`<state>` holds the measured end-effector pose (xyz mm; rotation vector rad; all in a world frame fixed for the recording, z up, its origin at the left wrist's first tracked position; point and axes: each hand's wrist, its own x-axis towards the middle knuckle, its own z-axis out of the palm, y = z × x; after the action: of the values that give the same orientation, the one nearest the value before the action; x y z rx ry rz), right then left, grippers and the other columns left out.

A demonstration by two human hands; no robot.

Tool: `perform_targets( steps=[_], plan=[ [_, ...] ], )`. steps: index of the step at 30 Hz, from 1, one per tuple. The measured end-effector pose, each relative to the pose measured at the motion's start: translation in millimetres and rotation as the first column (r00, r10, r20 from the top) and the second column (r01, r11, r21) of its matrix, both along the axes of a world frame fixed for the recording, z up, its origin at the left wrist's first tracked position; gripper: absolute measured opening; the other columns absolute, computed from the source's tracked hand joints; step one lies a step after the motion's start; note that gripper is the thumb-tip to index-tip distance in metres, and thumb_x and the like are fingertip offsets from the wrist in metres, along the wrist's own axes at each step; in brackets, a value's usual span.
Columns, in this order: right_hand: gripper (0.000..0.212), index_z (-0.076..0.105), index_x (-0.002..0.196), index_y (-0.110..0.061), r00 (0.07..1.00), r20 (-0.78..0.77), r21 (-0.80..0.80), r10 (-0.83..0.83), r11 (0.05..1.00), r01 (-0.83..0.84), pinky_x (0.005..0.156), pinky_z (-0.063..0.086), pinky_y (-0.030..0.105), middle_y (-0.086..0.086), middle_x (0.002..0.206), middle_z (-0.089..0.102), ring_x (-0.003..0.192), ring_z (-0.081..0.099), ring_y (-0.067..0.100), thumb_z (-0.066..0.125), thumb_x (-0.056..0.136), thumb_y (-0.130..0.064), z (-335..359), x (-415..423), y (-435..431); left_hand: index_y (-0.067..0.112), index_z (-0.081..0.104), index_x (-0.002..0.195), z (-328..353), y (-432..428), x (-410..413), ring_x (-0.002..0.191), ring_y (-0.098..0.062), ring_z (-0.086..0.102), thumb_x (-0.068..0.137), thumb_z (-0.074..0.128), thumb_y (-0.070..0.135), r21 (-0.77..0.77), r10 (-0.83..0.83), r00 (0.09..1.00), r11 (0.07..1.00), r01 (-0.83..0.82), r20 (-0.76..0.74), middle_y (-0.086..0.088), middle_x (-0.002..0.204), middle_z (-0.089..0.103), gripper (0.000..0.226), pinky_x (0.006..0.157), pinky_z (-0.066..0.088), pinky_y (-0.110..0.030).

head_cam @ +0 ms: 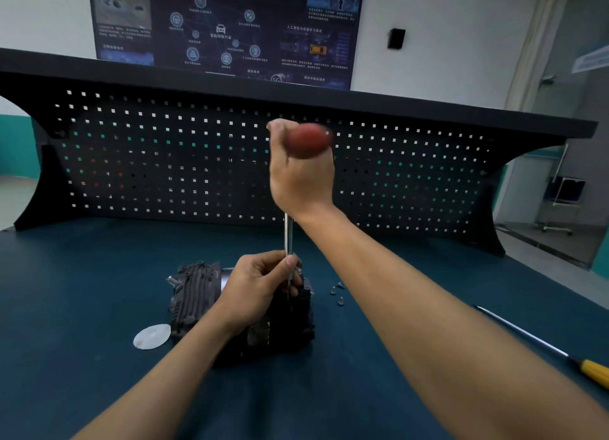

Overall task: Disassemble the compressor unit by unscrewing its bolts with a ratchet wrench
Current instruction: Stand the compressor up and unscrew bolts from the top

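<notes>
From the head view, the compressor unit [197, 294] sits on the dark blue-green table [82, 307], just below and left of the frame's centre. It is a dark, ribbed metal block, and the left forearm crossing in front hides part of it.

The right hand [301, 176] is raised high in the middle of the frame, in front of the pegboard [164, 162]. Its fingers are wrapped tight round the red handle [309, 139] of a long upright tool, and the handle is blurred. The tool's thin steel shaft [288, 235] runs straight down from that fist to the top of the compressor.

The left hand [260, 288] sits low on the unit, with the fingers curled and the fingertips pinching the shaft near its lower end. Where the tip meets the metal is hidden behind those fingers.

A few small loose bolts [337, 293] lie on the table just right of the compressor. A flat, pale round disc [152, 336] lies at the unit's lower left corner, close to it. In the lower right of the frame a yellow-handled screwdriver [593, 370] lies at a slant, well apart from the compressor. A dark poster [224, 27] hangs on the wall across the top of the frame, above the pegboard.
</notes>
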<state>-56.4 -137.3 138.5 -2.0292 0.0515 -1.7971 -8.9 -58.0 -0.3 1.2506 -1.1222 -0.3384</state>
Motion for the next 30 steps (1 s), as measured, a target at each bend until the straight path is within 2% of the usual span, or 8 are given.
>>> perform_targets(
  steps=[2,6,12,15,18,21,23,30],
  plan=[
    [0.014,0.074,0.093,-0.008,0.988,0.058,-0.169,-0.141,0.974,0.149,0.083,0.047,0.043,0.001,0.086,0.073,0.094,0.067,0.026,0.06,0.094,-0.009,1.5,2.8,8.3,0.009,0.071,0.087,-0.5,1.2,0.6,0.068,-0.021,0.066,0.091,0.057,0.04,-0.002,0.01,1.0,1.0,-0.01,0.022,-0.007,0.078,0.071,0.034,0.066,0.054,-0.027],
    [0.028,0.072,0.112,-0.018,0.915,-0.027,-0.335,-0.403,0.866,0.372,0.093,0.031,0.037,-0.008,0.109,0.073,0.115,0.057,0.02,0.057,0.092,-0.006,7.4,7.6,16.8,0.004,0.07,0.089,-0.7,1.4,-0.1,0.069,-0.024,0.066,0.093,0.057,0.039,-0.017,0.024,0.998,1.0,-0.023,0.053,-0.009,0.079,0.071,0.037,0.069,0.055,-0.033],
    [0.022,0.071,0.098,-0.024,0.806,-0.143,-0.465,-0.574,0.758,0.458,0.099,0.028,0.042,-0.011,0.109,0.069,0.117,0.05,0.021,0.056,0.09,-0.01,12.6,11.2,16.3,0.001,0.07,0.093,-0.6,0.1,-2.6,0.066,-0.021,0.066,0.092,0.057,0.037,-0.029,0.044,0.997,0.999,-0.042,0.068,-0.009,0.076,0.07,0.038,0.067,0.055,-0.029],
    [0.025,0.071,0.093,-0.019,0.92,-0.183,-0.283,-0.346,0.915,0.288,0.089,0.034,0.039,-0.009,0.103,0.069,0.107,0.053,0.02,0.054,0.087,-0.002,8.3,11.5,15.9,0.001,0.07,0.092,-0.1,0.1,-2.3,0.067,-0.021,0.066,0.093,0.057,0.038,-0.021,0.035,0.999,0.999,-0.034,0.039,-0.009,0.077,0.071,0.039,0.067,0.055,-0.028],
    [0.025,0.072,0.093,-0.007,0.981,-0.132,0.064,0.144,0.989,-0.137,0.088,0.049,0.041,0.002,0.096,0.07,0.096,0.06,0.021,0.052,0.088,0.008,5.4,9.2,15.6,0.002,0.069,0.094,0.7,0.9,-1.0,0.07,-0.022,0.067,0.093,0.056,0.039,0.005,0.005,1.0,1.0,-0.005,-0.005,-0.008,0.079,0.072,0.039,0.068,0.055,-0.03],
    [0.02,0.069,0.099,-0.006,0.873,0.046,0.426,0.486,0.781,-0.457,0.081,0.049,0.024,0.0,0.096,0.068,0.086,0.063,0.007,0.05,0.099,-0.002,6.1,7.1,19.6,0.004,0.067,0.1,1.5,2.3,-0.8,0.073,-0.021,0.067,0.093,0.053,0.039,0.023,-0.041,0.998,0.999,0.042,-0.054,-0.007,0.081,0.071,0.039,0.068,0.053,-0.028],
    [0.025,0.068,0.097,-0.013,0.801,0.114,0.564,0.588,0.625,-0.539,0.072,0.048,0.026,-0.001,0.101,0.07,0.086,0.065,0.012,0.045,0.104,-0.015,7.7,5.2,17.4,0.004,0.066,0.104,1.8,3.4,-0.3,0.074,-0.021,0.067,0.094,0.05,0.039,0.025,-0.056,0.997,0.998,0.058,-0.05,-0.008,0.082,0.071,0.039,0.068,0.053,-0.027],
    [0.049,0.065,0.097,-0.013,0.519,0.418,0.722,0.746,0.073,-0.688,0.058,0.045,0.026,0.004,0.099,0.075,0.08,0.073,0.023,0.027,0.108,-0.043,10.7,-10.3,-12.8,0.002,0.065,0.109,3.9,4.7,-1.0,0.074,-0.02,0.065,0.096,0.046,0.036,0.028,-0.113,0.992,0.993,0.115,-0.059,-0.008,0.082,0.071,0.04,0.07,0.053,-0.025]
  ],
)
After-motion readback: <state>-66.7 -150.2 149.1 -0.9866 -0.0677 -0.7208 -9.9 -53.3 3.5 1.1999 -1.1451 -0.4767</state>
